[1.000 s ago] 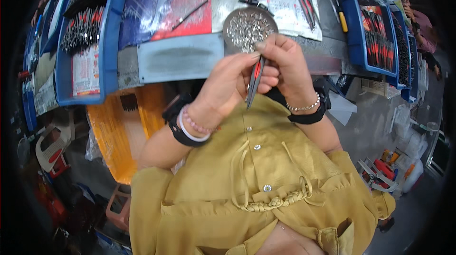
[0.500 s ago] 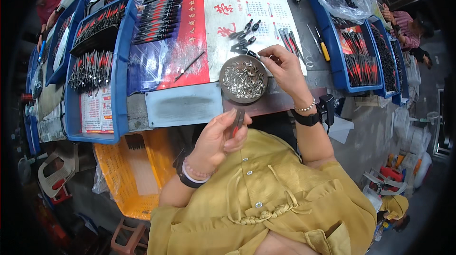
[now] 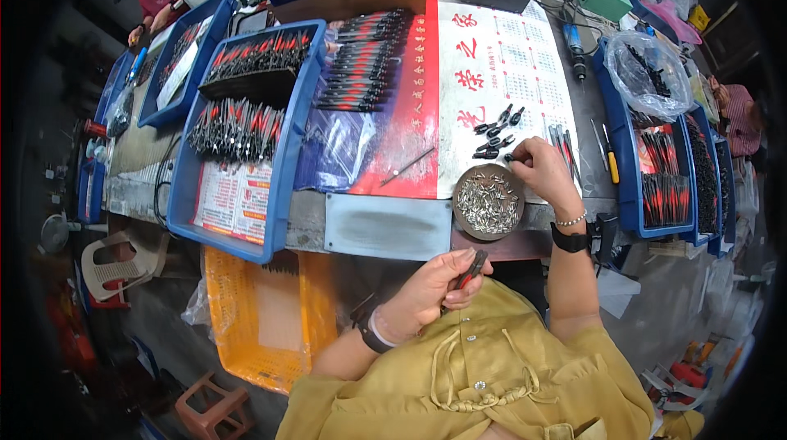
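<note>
My left hand (image 3: 451, 286) is closed around a slim black-and-red handle-like piece (image 3: 470, 275), held in front of my body below the table edge. Its exact kind is unclear. Above the bowl's right side, my right hand (image 3: 543, 171) pinches at a small dark part (image 3: 509, 158), mostly hidden by the fingertips. A round brown bowl (image 3: 500, 236) full of tiny silvery metal pieces stands at the table's near edge. Just beyond it lie several short black parts (image 3: 493, 146) on a white calendar sheet (image 3: 463, 38).
Left stands a blue tray (image 3: 295, 194) of slim black-and-red pieces; more pieces (image 3: 357, 71) lie in rows beside it. A blue tray (image 3: 619, 194), yellow-handled tool (image 3: 611, 157) and blue power tool (image 3: 576, 55) are on the right. A yellow crate (image 3: 221, 309) sits lower left. People work nearby.
The whole view has swung, so the table and my hands appear farther right. My right hand stays by the short black parts. The piece in my left hand is tilted more.
</note>
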The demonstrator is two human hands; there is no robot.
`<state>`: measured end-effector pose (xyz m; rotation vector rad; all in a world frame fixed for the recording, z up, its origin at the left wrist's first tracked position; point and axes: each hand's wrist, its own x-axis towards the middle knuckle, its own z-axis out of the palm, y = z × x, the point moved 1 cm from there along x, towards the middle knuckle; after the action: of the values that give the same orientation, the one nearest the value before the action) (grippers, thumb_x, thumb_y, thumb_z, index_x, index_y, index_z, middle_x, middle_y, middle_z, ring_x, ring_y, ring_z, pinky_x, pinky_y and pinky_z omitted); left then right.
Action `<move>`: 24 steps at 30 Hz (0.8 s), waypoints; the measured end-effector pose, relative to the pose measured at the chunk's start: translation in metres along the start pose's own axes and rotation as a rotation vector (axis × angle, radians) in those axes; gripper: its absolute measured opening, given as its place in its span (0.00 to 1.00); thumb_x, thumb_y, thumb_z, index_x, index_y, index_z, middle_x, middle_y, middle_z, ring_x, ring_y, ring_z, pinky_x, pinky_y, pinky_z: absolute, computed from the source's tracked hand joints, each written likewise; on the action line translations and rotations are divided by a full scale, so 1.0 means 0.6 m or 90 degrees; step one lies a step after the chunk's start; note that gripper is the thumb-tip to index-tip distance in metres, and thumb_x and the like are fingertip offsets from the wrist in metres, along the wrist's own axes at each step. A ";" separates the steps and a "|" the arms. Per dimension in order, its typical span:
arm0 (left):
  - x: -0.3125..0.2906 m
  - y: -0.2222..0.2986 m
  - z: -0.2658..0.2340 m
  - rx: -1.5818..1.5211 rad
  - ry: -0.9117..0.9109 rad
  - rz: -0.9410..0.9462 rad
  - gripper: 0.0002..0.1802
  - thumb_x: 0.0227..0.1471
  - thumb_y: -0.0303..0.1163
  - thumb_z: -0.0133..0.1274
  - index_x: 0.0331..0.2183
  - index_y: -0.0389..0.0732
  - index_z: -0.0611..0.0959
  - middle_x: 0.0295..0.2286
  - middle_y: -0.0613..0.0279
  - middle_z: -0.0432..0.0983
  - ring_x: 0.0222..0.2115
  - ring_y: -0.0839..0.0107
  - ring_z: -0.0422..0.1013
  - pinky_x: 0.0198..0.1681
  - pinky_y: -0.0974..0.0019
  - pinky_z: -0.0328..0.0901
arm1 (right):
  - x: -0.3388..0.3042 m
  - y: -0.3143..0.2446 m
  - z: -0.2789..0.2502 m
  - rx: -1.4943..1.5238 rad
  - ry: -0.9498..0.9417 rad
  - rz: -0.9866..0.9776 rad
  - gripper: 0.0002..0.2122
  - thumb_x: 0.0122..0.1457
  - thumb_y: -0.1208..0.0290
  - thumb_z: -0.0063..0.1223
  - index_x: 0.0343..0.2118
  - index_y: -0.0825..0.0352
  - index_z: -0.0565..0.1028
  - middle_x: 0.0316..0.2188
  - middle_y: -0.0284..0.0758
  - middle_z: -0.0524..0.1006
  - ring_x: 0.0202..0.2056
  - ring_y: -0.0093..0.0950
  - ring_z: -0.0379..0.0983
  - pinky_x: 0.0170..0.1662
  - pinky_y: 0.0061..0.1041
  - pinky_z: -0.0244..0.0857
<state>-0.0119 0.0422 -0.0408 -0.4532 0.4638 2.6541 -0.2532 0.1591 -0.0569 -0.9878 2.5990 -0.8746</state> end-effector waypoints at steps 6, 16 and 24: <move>0.001 -0.003 -0.002 0.018 -0.040 0.015 0.18 0.61 0.44 0.43 0.38 0.37 0.75 0.18 0.69 0.65 0.11 0.86 0.51 0.15 0.80 0.47 | -0.010 -0.002 -0.003 -0.057 0.057 -0.029 0.07 0.45 0.75 0.55 0.27 0.71 0.73 0.26 0.43 0.73 0.31 0.42 0.71 0.34 0.34 0.65; -0.001 0.014 0.022 0.081 0.026 0.102 0.18 0.60 0.45 0.43 0.38 0.38 0.72 0.22 0.67 0.67 0.15 0.81 0.58 0.15 0.78 0.53 | -0.120 -0.068 -0.052 0.511 -0.144 0.000 0.08 0.52 0.77 0.58 0.35 0.73 0.76 0.28 0.30 0.77 0.30 0.15 0.71 0.34 0.16 0.66; 0.016 -0.005 0.031 0.053 -0.015 0.045 0.18 0.61 0.43 0.41 0.39 0.37 0.72 0.23 0.65 0.67 0.16 0.79 0.59 0.18 0.76 0.55 | -0.153 -0.073 -0.003 0.941 -0.298 0.109 0.06 0.53 0.80 0.55 0.35 0.71 0.74 0.30 0.33 0.77 0.30 0.22 0.76 0.37 0.20 0.71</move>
<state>-0.0234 0.0549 -0.0282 -0.3870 0.5897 2.6921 -0.1623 0.1951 -0.0290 -0.3804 1.0417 -1.7356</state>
